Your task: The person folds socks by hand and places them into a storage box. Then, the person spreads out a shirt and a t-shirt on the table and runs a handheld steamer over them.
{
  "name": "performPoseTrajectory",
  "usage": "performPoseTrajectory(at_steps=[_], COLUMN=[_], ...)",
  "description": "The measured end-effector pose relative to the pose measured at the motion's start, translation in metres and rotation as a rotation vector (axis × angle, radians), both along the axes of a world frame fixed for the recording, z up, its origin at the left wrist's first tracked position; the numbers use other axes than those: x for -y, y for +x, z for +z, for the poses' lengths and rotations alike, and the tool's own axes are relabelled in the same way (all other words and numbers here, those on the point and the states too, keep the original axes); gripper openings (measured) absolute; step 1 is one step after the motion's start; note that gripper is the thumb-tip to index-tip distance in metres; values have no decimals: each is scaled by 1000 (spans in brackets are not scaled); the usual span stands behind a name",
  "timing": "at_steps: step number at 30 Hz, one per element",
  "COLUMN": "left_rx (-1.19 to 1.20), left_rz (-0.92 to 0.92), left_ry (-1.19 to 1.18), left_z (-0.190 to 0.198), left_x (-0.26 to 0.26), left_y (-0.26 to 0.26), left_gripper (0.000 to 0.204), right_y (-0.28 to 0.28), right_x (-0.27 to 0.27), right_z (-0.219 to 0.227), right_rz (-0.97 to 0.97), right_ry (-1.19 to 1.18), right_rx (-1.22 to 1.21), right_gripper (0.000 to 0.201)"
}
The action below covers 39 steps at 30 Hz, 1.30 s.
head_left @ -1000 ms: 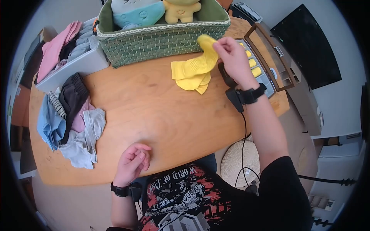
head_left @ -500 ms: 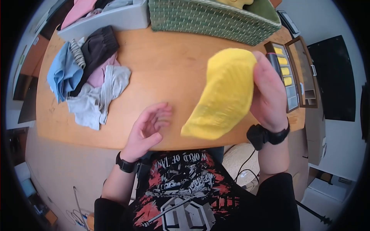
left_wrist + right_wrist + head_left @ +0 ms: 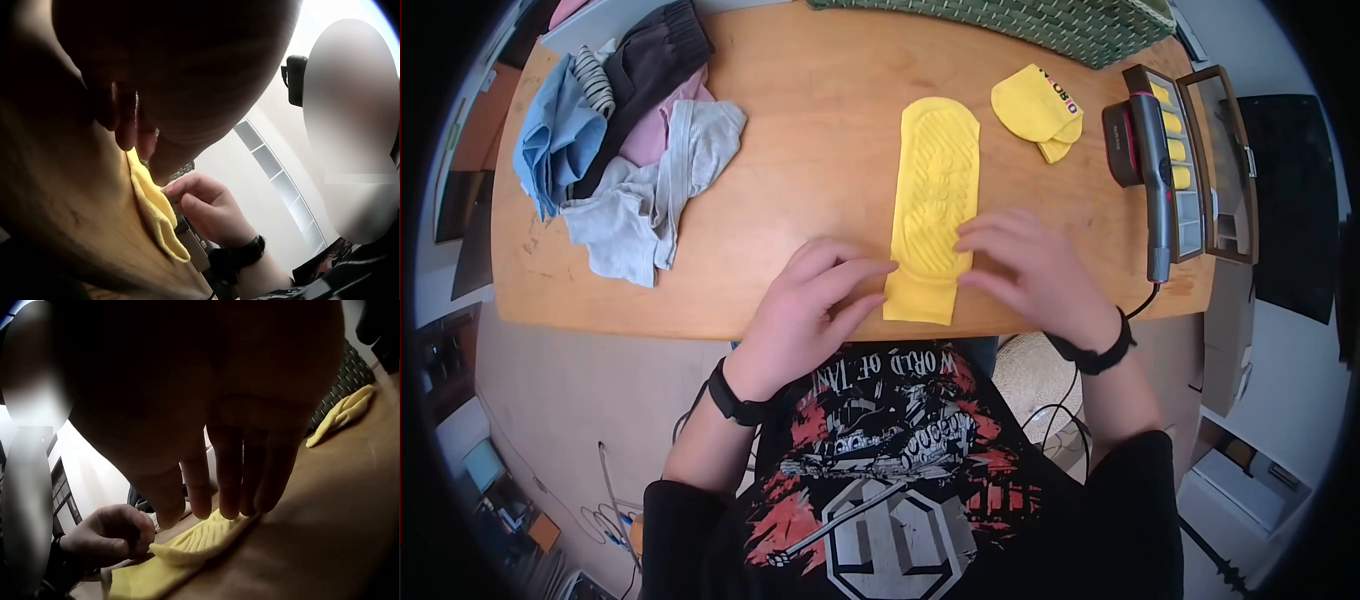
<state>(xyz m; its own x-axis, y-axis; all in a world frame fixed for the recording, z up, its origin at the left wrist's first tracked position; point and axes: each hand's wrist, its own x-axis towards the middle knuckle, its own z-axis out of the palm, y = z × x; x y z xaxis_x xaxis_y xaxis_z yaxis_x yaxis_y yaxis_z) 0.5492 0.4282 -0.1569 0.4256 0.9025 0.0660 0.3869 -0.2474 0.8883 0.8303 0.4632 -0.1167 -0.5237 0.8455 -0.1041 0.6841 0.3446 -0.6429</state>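
Note:
A yellow sock [image 3: 938, 190] lies flat and lengthwise on the wooden table, its cuff toward the person. The left hand [image 3: 808, 305] is at its left edge near the cuff, fingers loosely bent, fingertips at the fabric. On the opposite edge the right hand [image 3: 1040, 275] touches the sock with relaxed fingers. In the right wrist view, the fingers of the right hand [image 3: 231, 469] reach down to the ribbed yellow fabric [image 3: 206, 540]. Another yellow sock [image 3: 1037, 105], folded over and with dark lettering, rests farther back on the right.
Piled clothes [image 3: 635, 150] lie at the left. A green woven basket [image 3: 1020, 25] stands at the back. At the right are a dark corded device [image 3: 1157, 190] and an open compartment box [image 3: 1190, 215] with several yellow rolls. The table's front edge runs just before the person.
The right hand has brought one yellow sock from the back right to the front and laid it flat. The left hand has moved right to its edge. The view has shifted.

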Motion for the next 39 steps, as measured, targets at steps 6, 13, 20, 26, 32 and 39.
performPoseTrajectory(at_steps=[6, 13, 20, 26, 32, 39], left_rx=[-116, -239, -247, -226, -300, -241], left_rz=[-54, -156, -250, -180, -220, -294], left_ry=[204, 394, 364, 362, 458, 369], left_z=[-2, -11, -1, -7, -11, -3], left_x=[-16, -10, 2, 4, -3, 2], left_y=[17, 0, -8, -2, -2, -9], left_gripper=[30, 27, 36, 36, 28, 36], right_y=[-8, -12, -16, -16, -26, -30], right_x=[20, 31, 51, 59, 60, 64], right_z=[-21, -29, -29, -41, -37, -37], right_rz=[97, 184, 188, 89, 94, 240], right_ry=[327, 562, 564, 506, 554, 524], right_rx=[26, 84, 66, 37, 31, 13], right_gripper=[17, 17, 26, 25, 23, 21])
